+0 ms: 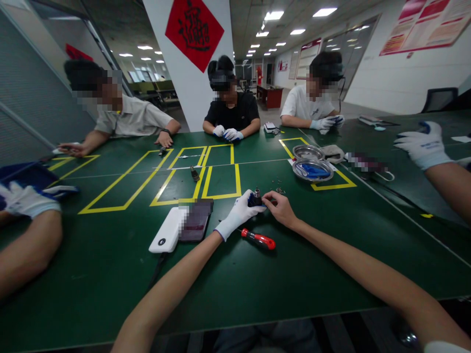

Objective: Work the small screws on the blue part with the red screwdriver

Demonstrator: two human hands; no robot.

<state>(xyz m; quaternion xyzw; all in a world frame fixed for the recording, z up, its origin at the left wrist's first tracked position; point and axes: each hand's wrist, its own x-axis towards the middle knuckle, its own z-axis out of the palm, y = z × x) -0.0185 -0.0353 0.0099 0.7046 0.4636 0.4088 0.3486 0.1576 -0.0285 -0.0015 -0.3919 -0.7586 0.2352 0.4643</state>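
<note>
My left hand (238, 214), in a white glove with blue edging, grips a small black part with a metal shaft (256, 198) standing up from it. My right hand (281, 209) is bare. Its thumb and fingers are pinched together against the right side of that part; whatever sits between the fingertips is too small to make out. Just below both hands, a red and black screwdriver (259, 239) lies on the table, its tip toward my left wrist. Several small screws (280, 191) are scattered beyond my right hand.
Left of my forearm lie a white power bank (166, 234) with a cable and a dark phone (197, 220). A metal dish (312, 177) holds blue items, right of the screws. Another small part (194, 173) stands among yellow tape outlines. Co-workers sit around the green table (279, 284).
</note>
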